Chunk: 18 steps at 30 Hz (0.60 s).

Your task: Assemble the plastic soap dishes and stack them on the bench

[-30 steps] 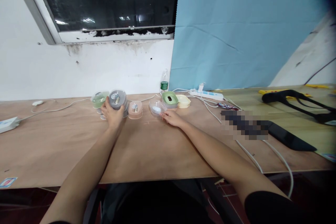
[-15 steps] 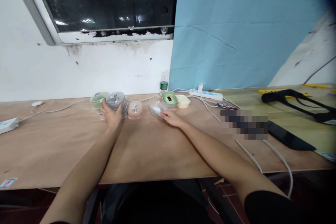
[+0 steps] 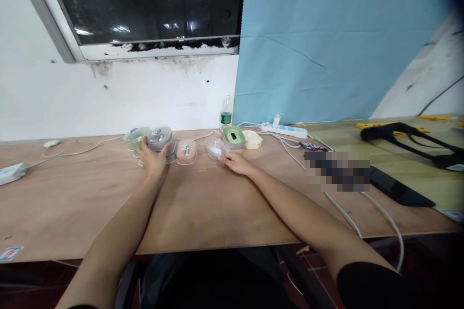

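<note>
The left hand (image 3: pixel 152 157), grip wide, holds a stacked grey box (image 3: pixel 158 141), apparently aligning it, calling next for gentle release; the right hand (image 3: pixel 235 162) pinches a clear container (image 3: pixel 215 147).

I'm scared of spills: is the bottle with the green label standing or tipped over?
The bottle is upright: its narrow neck points up, above the green label.

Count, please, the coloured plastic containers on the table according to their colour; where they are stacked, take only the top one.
Green rounded plastic containers: 2 (left one, middle one)
Grey rounded plastic container: 1
Pink rounded plastic container: 1
Cream-yellow rounded plastic container: 1
Total: 5
</note>
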Available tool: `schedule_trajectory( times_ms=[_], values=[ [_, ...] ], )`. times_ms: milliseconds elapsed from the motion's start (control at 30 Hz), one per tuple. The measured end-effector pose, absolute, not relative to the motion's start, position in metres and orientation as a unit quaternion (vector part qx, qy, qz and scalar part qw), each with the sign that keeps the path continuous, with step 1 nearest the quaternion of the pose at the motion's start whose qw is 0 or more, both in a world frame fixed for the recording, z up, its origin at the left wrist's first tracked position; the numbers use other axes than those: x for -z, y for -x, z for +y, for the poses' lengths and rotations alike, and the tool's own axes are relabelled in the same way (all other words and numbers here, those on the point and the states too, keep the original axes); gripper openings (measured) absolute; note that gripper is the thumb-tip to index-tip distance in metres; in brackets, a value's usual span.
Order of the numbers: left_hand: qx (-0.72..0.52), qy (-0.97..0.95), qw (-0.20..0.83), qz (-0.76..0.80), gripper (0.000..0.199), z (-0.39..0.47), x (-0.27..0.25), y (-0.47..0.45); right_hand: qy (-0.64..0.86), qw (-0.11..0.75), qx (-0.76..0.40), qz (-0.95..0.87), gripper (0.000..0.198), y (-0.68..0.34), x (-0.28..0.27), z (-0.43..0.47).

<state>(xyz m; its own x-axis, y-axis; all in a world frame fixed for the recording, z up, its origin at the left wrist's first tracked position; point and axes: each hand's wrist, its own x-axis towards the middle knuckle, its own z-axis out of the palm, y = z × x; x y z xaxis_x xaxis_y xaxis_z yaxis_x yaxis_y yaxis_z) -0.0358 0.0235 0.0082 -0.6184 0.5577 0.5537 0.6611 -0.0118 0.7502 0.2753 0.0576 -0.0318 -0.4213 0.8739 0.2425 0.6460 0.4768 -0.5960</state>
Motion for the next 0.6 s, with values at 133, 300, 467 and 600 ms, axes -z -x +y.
schedule_trajectory(
  times_ms=[133,300,467,600],
  values=[
    [0.569,0.444,0.043,-0.691,0.094,0.025,-0.006,0.039,0.462,0.272,-0.204,-0.819,0.055,-0.275,0.033,0.058],
    [0.585,0.44,0.043,-0.679,0.088,0.028,-0.002,0.039,0.455,0.272,-0.2,-0.824,0.055,-0.275,0.034,0.06],
    [0.605,0.438,0.063,-0.662,0.078,0.033,0.003,0.041,0.457,0.268,-0.199,-0.824,0.054,-0.275,0.032,0.058],
    [0.599,0.456,0.055,-0.656,0.073,0.035,0.004,0.043,0.458,0.272,-0.195,-0.823,0.053,-0.275,0.031,0.058]
  ],
)
